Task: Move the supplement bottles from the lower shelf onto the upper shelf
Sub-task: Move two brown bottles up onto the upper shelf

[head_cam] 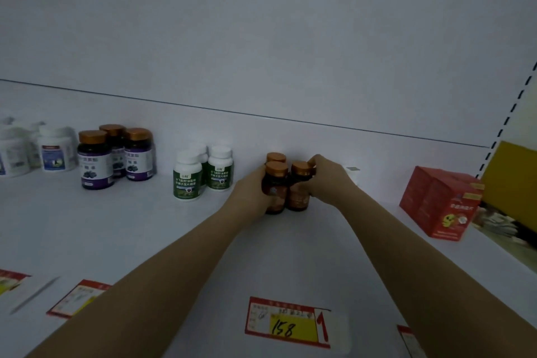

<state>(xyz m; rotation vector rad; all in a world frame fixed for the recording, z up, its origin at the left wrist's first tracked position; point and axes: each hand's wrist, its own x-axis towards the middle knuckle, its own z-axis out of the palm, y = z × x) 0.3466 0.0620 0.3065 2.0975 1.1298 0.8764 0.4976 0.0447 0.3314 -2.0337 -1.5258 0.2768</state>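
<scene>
Where both hands (pixel 252 192) clasp: three amber bottles (pixel 286 186), upright.

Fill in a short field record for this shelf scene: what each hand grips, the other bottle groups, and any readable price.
left hand: grips front-left brown copper-capped bottle
right hand: grips neighbouring brown bottle
third brown bottle: behind the pair
other groups: green-labelled white bottles; purple-labelled dark bottles
red carton: far right
price tag: 158
</scene>
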